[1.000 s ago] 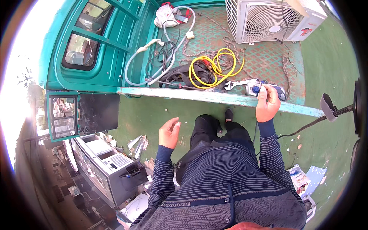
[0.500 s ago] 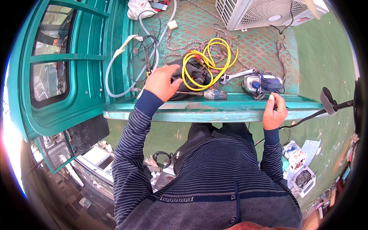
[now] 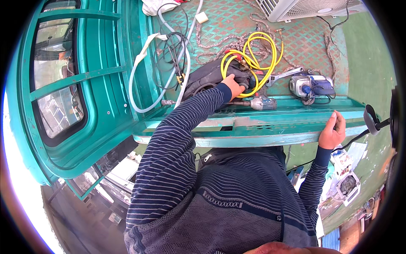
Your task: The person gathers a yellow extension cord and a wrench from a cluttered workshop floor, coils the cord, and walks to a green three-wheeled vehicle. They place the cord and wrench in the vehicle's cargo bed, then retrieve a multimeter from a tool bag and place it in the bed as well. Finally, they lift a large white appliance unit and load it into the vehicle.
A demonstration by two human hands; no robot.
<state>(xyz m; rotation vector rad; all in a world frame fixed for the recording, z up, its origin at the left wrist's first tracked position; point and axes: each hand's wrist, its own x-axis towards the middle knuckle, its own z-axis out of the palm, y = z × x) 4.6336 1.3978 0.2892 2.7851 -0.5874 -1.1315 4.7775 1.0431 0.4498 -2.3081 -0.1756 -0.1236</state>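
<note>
My left hand (image 3: 235,86) reaches across to the right side of a black tool bag (image 3: 206,76), beside a coiled yellow hose (image 3: 274,51). Its thumb shows, but the other fingertips are partly hidden against the dark bag, so any grip there is unclear. Just below lies a grey-blue power driver (image 3: 263,103) with a long shank, on the truck bed's edge. My right hand (image 3: 332,132) is raised over the teal side rail (image 3: 275,137), fingers loosely bent and nothing in them. Beyond it sits a blue and silver pump-like machine (image 3: 312,86), with an adjustable wrench (image 3: 284,75) to its left.
A white air conditioner outdoor unit (image 3: 300,9) stands at the back right of the bed. Braided rope (image 3: 211,41), a pale clear hose (image 3: 134,91) and black cables lie about. On the left rises the truck cab (image 3: 99,84). A black strap (image 3: 371,120) hangs at right.
My left hand has moved right and forward onto the bag beside the yellow hose. The whole view has shifted; my right hand stays near the rail.
</note>
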